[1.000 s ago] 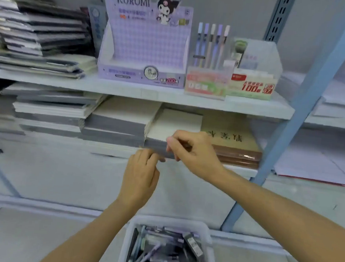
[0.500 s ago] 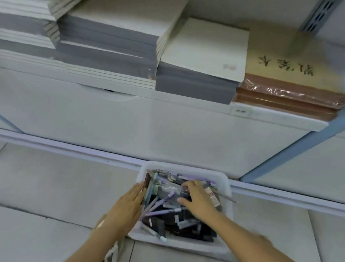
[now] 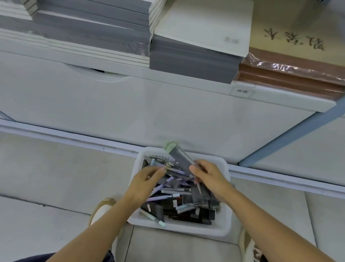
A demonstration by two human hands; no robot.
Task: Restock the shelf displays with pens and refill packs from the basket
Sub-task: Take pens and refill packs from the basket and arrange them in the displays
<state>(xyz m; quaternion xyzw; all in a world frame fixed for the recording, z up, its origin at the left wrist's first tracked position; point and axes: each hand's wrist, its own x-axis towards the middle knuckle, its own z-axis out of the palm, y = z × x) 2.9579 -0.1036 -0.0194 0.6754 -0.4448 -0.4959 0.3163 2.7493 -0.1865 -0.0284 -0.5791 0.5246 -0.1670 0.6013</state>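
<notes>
A white basket (image 3: 225, 228) sits on the floor below the shelf, filled with several pens and dark refill packs. My right hand (image 3: 211, 178) grips a grey refill pack (image 3: 179, 155) with a pale green top and lifts it, tilted, above the basket's far edge. My left hand (image 3: 145, 181) reaches into the basket's left side with its fingertips on a purple pen (image 3: 175, 170); whether it pinches the pen is unclear.
Stacks of grey notebooks (image 3: 194, 58) and brown wrapped books (image 3: 291, 74) lie on the white shelf (image 3: 171, 83) above. A blue upright post (image 3: 303, 133) slants at the right. My shoes (image 3: 101, 210) stand on the tiled floor either side of the basket.
The view has dropped from the upper shelf displays to the basket. Both hands moved down from the shelf edge into the basket, and my right hand has picked up a refill pack.
</notes>
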